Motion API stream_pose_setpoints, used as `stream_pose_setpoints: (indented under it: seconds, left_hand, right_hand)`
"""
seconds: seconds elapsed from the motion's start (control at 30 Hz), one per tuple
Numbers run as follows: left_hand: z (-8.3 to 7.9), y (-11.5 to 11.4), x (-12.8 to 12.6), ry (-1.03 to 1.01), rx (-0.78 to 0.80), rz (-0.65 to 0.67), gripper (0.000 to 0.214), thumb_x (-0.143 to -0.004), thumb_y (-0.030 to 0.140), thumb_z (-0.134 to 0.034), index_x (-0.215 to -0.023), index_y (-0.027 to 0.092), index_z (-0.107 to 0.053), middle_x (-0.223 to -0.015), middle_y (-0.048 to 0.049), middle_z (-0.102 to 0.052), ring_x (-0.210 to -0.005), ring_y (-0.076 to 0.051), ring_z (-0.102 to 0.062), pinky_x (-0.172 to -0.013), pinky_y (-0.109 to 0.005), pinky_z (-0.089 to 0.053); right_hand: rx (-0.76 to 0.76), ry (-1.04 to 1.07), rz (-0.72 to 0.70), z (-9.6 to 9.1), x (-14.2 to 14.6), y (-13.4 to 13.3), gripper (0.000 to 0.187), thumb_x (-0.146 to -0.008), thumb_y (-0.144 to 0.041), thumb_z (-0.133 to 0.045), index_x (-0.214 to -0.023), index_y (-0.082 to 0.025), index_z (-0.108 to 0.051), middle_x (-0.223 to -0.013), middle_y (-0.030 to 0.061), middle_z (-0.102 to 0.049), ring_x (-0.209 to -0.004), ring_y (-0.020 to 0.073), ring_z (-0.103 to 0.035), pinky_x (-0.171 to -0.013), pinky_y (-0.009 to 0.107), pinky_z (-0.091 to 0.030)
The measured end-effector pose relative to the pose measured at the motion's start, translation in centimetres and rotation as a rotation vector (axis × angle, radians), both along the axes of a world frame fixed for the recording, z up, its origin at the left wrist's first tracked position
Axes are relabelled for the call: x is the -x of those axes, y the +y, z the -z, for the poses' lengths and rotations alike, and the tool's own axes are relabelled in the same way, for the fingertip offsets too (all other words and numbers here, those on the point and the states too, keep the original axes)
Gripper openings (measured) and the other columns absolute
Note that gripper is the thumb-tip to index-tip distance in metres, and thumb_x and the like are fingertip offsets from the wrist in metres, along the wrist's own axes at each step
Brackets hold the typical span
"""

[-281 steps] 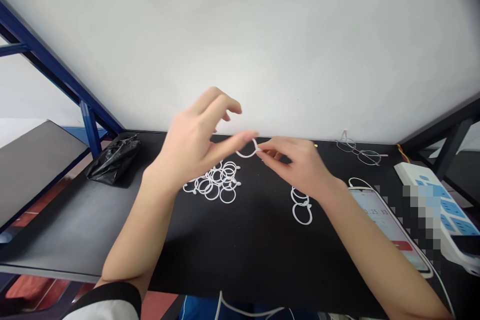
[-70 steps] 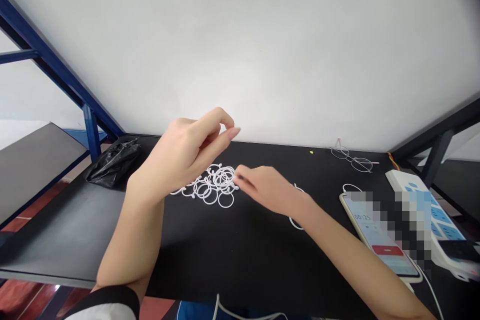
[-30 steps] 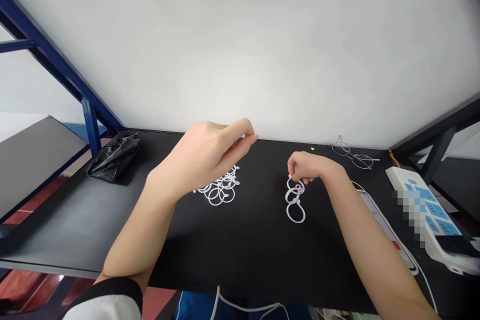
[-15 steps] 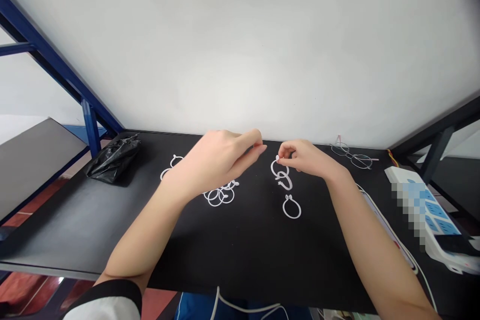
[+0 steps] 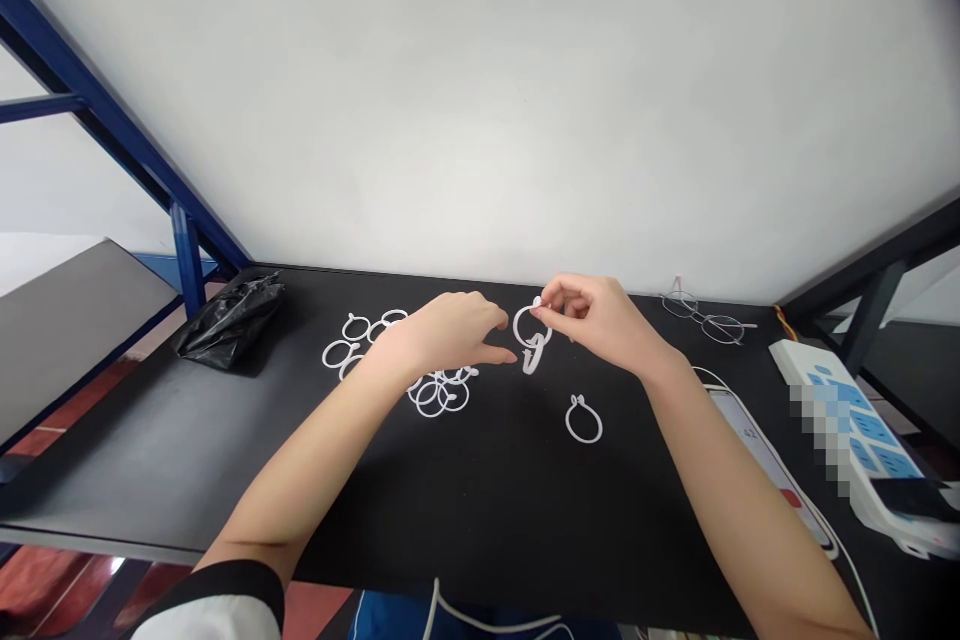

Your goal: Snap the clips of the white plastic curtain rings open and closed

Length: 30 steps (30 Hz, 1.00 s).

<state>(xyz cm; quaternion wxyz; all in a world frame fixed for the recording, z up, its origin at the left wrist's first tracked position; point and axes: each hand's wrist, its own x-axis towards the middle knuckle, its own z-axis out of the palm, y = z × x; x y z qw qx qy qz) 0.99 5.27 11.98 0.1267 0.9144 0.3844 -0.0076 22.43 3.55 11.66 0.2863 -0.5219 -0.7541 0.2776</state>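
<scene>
My right hand [image 5: 600,320] pinches a white plastic ring [image 5: 516,328] by its small knob, above the black table. From that ring hangs a second white ring [image 5: 534,357], seen nearly edge-on. My left hand [image 5: 465,332] is just left of the hanging ring, thumb and fingers apart, holding nothing. Below my right hand a single white ring [image 5: 583,420] lies flat on the table. A loose pile of several white rings [image 5: 439,395] lies to the left, partly hidden by my left hand and forearm.
A crumpled black plastic bag [image 5: 232,320] lies at the table's left. Eyeglasses [image 5: 701,315] rest at the back right. A phone [image 5: 772,465] with a cable and a white power strip [image 5: 847,440] are by my right forearm. A blue metal frame [image 5: 135,150] slopes along the left.
My right hand has moved slightly left with the two linked rings. My left hand has come down beside them, and its thumb and fingers have spread apart. The single ring stays put.
</scene>
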Motion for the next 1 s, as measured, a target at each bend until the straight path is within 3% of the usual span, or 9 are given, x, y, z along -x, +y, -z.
stream_pose_setpoints:
  seconds: [0.2, 0.27, 0.37, 0.43, 0.53, 0.67, 1.0]
  left_hand:
    - [0.1, 0.8, 0.3, -0.032, 0.196, 0.026, 0.053, -0.075, 0.063, -0.061, -0.103, 0.019, -0.069, -0.083, -0.005, -0.068, -0.072, -0.018, -0.06, -0.057, -0.025, -0.035]
    - [0.0, 0.5, 0.3, -0.038, 0.238, 0.054, 0.054, -0.072, 0.067, -0.06, -0.094, 0.019, -0.07, -0.076, -0.004, -0.066, -0.067, -0.017, -0.058, -0.054, -0.025, -0.034]
    - [-0.1, -0.3, 0.0, -0.081, 0.284, 0.082, 0.054, -0.079, 0.068, -0.05, -0.068, 0.018, -0.064, -0.053, -0.0001, -0.052, -0.047, -0.012, -0.045, -0.048, -0.027, -0.027]
    - [-0.2, -0.6, -0.3, -0.127, 0.279, 0.096, 0.057, -0.086, 0.064, -0.043, -0.054, 0.018, -0.052, -0.045, 0.0026, -0.037, -0.039, -0.01, -0.03, -0.046, -0.028, -0.021]
    - [-0.2, -0.8, -0.6, -0.162, 0.249, 0.114, 0.056, -0.091, 0.056, -0.037, -0.049, 0.018, -0.034, -0.045, 0.0043, -0.025, -0.039, -0.009, -0.019, -0.047, -0.029, -0.019]
    - [0.1, -0.7, -1.0, -0.14, 0.213, 0.088, 0.052, -0.093, 0.049, -0.034, -0.051, 0.019, -0.026, -0.044, 0.0037, -0.026, -0.039, -0.01, -0.022, -0.048, -0.029, -0.02]
    - [0.3, -0.4, -0.6, -0.151, 0.138, 0.082, 0.036, -0.086, 0.028, -0.039, -0.054, 0.019, -0.023, -0.045, 0.0035, -0.027, -0.041, -0.011, -0.021, -0.049, -0.032, -0.018]
  right_hand:
    - [-0.097, 0.032, 0.009, 0.0, 0.3, -0.4, 0.029, -0.083, -0.046, -0.062, -0.074, -0.019, -0.059, -0.061, -0.0016, -0.057, -0.047, 0.0084, -0.044, -0.048, 0.024, -0.037]
    - [-0.111, 0.039, 0.01, 0.1, 0.3, -0.4, 0.03, -0.082, -0.048, -0.063, -0.074, -0.019, -0.059, -0.06, -0.0015, -0.057, -0.047, 0.0087, -0.045, -0.048, 0.024, -0.038]
    - [-0.109, 0.049, 0.001, 0.3, 0.3, -0.4, 0.03, -0.082, -0.048, -0.063, -0.073, -0.019, -0.059, -0.061, -0.0008, -0.059, -0.049, 0.0096, -0.048, -0.048, 0.024, -0.039]
    - [-0.098, 0.056, -0.008, 0.4, 0.4, -0.3, 0.029, -0.082, -0.046, -0.064, -0.073, -0.019, -0.06, -0.061, -0.0003, -0.06, -0.05, 0.0103, -0.05, -0.048, 0.025, -0.04]
    - [-0.087, 0.065, -0.005, 0.6, 0.5, -0.3, 0.028, -0.082, -0.044, -0.065, -0.072, -0.019, -0.059, -0.061, -0.0004, -0.061, -0.05, 0.0105, -0.051, -0.049, 0.025, -0.041]
    - [-0.08, 0.082, 0.01, 0.7, 0.6, -0.3, 0.028, -0.082, -0.043, -0.064, -0.07, -0.019, -0.058, -0.062, -0.0003, -0.062, -0.049, 0.0105, -0.052, -0.049, 0.025, -0.043]
    - [0.043, 0.083, 0.037, 0.7, 0.4, 0.0, 0.034, -0.081, -0.047, -0.064, -0.066, -0.018, -0.055, -0.064, 0.0017, -0.067, -0.046, 0.0106, -0.057, -0.05, 0.025, -0.046]
